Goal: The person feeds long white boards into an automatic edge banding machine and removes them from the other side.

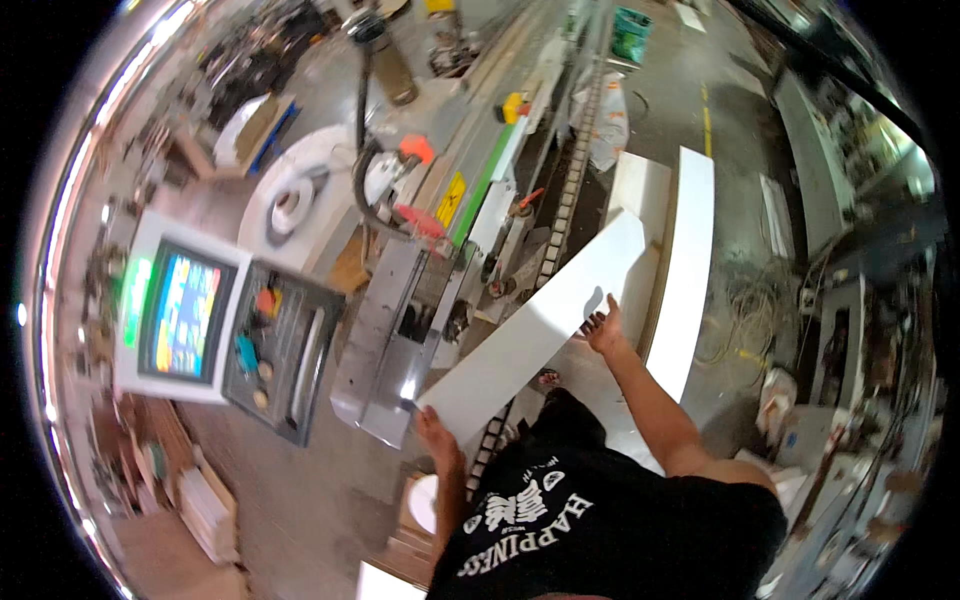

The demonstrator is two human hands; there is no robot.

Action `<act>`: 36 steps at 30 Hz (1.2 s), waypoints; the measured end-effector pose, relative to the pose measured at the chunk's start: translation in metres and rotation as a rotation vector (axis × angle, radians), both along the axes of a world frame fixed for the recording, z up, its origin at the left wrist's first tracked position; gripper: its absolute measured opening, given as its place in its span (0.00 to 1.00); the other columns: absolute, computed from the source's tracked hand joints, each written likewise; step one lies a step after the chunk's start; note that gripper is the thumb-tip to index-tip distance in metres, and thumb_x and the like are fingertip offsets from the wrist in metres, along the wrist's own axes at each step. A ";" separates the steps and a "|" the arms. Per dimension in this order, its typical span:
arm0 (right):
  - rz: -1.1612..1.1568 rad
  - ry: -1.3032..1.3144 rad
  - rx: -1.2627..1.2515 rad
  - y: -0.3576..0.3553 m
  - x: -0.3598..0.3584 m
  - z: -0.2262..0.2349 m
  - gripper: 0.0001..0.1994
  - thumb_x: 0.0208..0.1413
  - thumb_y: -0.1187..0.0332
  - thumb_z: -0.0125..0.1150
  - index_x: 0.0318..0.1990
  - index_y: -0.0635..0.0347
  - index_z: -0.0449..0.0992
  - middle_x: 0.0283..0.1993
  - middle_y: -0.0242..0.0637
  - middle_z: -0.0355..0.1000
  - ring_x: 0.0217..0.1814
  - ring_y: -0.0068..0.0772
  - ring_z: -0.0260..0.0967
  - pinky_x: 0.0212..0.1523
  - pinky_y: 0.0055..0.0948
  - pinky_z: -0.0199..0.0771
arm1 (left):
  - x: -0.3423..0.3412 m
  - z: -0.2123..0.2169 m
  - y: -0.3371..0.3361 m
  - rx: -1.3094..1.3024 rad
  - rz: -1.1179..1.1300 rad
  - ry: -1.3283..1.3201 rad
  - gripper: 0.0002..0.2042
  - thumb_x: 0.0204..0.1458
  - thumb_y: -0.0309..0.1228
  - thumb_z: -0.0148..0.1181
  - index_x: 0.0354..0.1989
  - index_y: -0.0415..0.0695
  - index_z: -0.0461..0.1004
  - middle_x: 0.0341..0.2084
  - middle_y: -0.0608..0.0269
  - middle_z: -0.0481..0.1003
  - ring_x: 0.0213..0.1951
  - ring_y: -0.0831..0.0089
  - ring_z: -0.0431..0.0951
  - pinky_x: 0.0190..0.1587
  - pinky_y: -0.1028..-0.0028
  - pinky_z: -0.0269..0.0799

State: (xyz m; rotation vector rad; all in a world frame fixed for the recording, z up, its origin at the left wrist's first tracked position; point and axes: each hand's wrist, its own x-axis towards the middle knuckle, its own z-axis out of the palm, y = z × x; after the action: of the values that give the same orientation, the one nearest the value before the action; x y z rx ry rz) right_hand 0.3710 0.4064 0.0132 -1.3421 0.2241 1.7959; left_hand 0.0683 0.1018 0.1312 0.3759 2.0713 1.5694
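Observation:
A long white board (535,325) slants across the middle, its far end over a stack of pale boards (640,185). My left hand (437,440) grips the board's near left corner, its fingers partly hidden beneath. At the board's right edge, my right hand (603,330) has its fingers apart and thumb raised, casting a shadow on the white face. Whether those fingertips touch the edge, I cannot tell. Another long white strip (690,250) lies to the right of the stack.
Left of the board runs a long machine (380,340) with a cable chain (570,180) alongside. A control console with a lit screen (185,310) stands further left. Coiled hoses (745,315) lie on the floor at right. Cartons (415,520) sit beside my left forearm.

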 end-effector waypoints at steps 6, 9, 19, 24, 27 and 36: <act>0.079 0.284 0.023 0.023 0.003 0.030 0.36 0.67 0.37 0.45 0.70 0.54 0.66 0.71 0.39 0.66 0.71 0.48 0.64 0.71 0.49 0.63 | -0.029 0.001 -0.053 -0.312 0.190 0.424 0.26 0.73 0.48 0.43 0.37 0.33 0.73 0.25 0.41 0.75 0.27 0.53 0.74 0.34 0.56 0.68; 0.162 0.215 -0.034 -0.012 -0.036 0.050 0.34 0.67 0.36 0.45 0.70 0.51 0.67 0.70 0.38 0.66 0.69 0.44 0.65 0.69 0.45 0.66 | -0.043 -0.010 -0.112 -0.434 0.319 0.446 0.32 0.71 0.56 0.39 0.39 0.35 0.76 0.25 0.36 0.76 0.30 0.38 0.78 0.33 0.45 0.67; 0.962 0.016 -0.020 -0.153 -0.161 0.083 0.28 0.64 0.43 0.59 0.59 0.55 0.69 0.53 0.37 0.69 0.56 0.41 0.67 0.60 0.45 0.69 | -0.107 -0.069 -0.323 -0.608 0.637 0.526 0.34 0.71 0.55 0.39 0.38 0.31 0.78 0.26 0.35 0.77 0.27 0.42 0.76 0.31 0.48 0.66; 1.126 0.037 -0.036 -0.216 -0.240 0.076 0.30 0.59 0.42 0.62 0.57 0.58 0.71 0.55 0.38 0.71 0.57 0.41 0.69 0.60 0.43 0.70 | -0.133 -0.096 -0.427 -0.749 0.692 0.417 0.35 0.70 0.56 0.37 0.43 0.33 0.80 0.36 0.35 0.81 0.40 0.37 0.80 0.41 0.46 0.71; 1.115 0.047 -0.029 -0.231 -0.272 0.076 0.34 0.57 0.40 0.62 0.59 0.59 0.70 0.56 0.37 0.72 0.58 0.41 0.69 0.60 0.43 0.70 | -0.156 -0.097 -0.450 -0.845 0.653 0.360 0.36 0.70 0.58 0.36 0.47 0.34 0.81 0.41 0.35 0.81 0.46 0.35 0.80 0.47 0.44 0.73; 0.942 -0.219 0.332 -0.196 -0.318 0.077 0.49 0.60 0.41 0.62 0.79 0.55 0.44 0.80 0.44 0.45 0.80 0.49 0.48 0.77 0.46 0.52 | -0.221 -0.079 -0.425 -0.907 0.551 0.328 0.34 0.70 0.58 0.38 0.50 0.37 0.80 0.45 0.36 0.80 0.49 0.35 0.78 0.51 0.44 0.71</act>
State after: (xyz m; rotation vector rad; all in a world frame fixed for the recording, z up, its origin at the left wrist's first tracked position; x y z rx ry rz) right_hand 0.0533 0.2100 0.0903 -1.4887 -0.9309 2.2449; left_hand -0.1523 -0.3234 0.0522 -0.3190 3.0435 0.6511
